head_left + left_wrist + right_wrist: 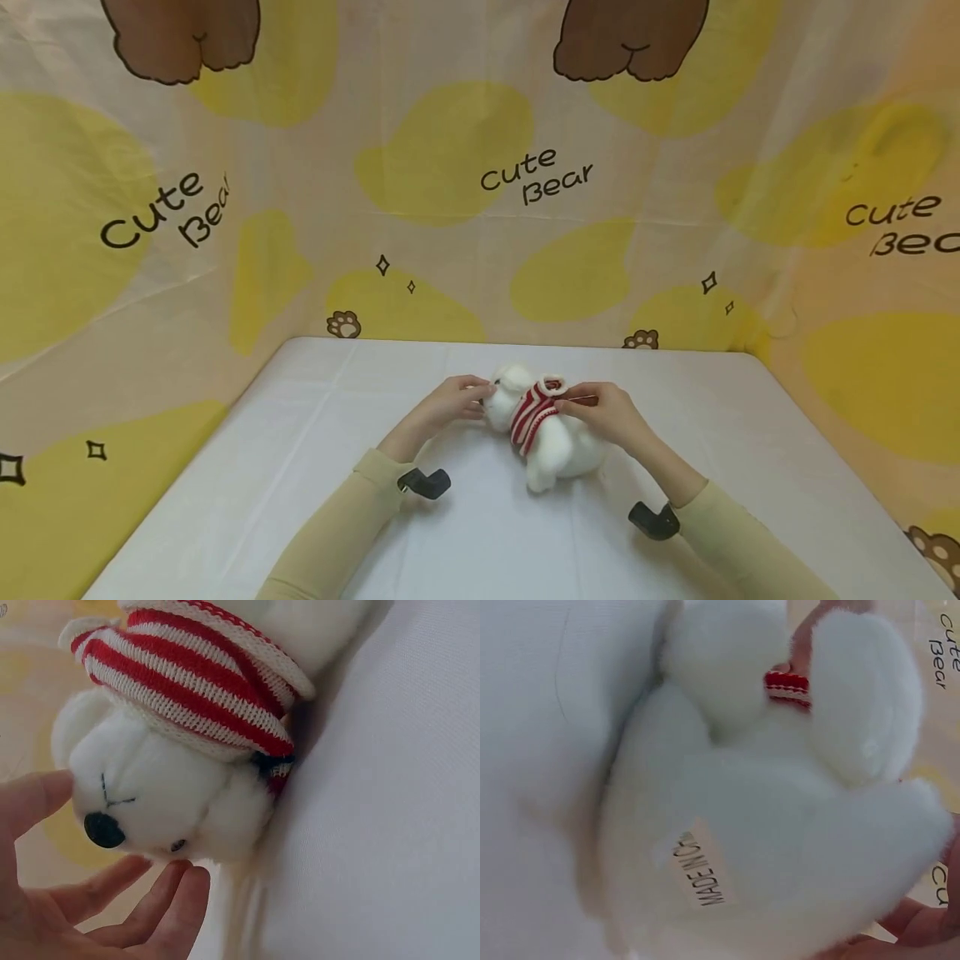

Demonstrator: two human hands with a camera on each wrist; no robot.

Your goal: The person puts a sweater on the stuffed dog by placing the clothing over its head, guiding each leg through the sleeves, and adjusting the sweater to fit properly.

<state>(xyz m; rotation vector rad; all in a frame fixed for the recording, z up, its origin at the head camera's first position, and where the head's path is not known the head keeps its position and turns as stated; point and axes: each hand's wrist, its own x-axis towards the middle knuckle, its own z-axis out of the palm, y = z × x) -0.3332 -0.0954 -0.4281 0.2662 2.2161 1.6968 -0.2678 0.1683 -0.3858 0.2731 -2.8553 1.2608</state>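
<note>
A white plush toy (573, 450) with a black nose and stitched mouth lies on its side, its head (172, 780) toward the left. Around its upper body is a red-and-white striped knit sweater (531, 417). My left hand (453, 400) holds the head at the muzzle, the thumb on one side and fingertips on the other. At the sweater's upper edge, beside a rolled opening, my right hand (603, 408) pinches the knit between thumb and fingers. In the right wrist view the toy's underside fills the picture, with a "MADE IN" label (697, 870); that hand (919, 922) is partly hidden there.
The toy lies on a white table (300, 467). Behind and to the sides hangs a yellow patterned cloth (442, 167) printed with "Cute Bear". A black mount sits at each wrist, on the left (426, 483) and the right (654, 521).
</note>
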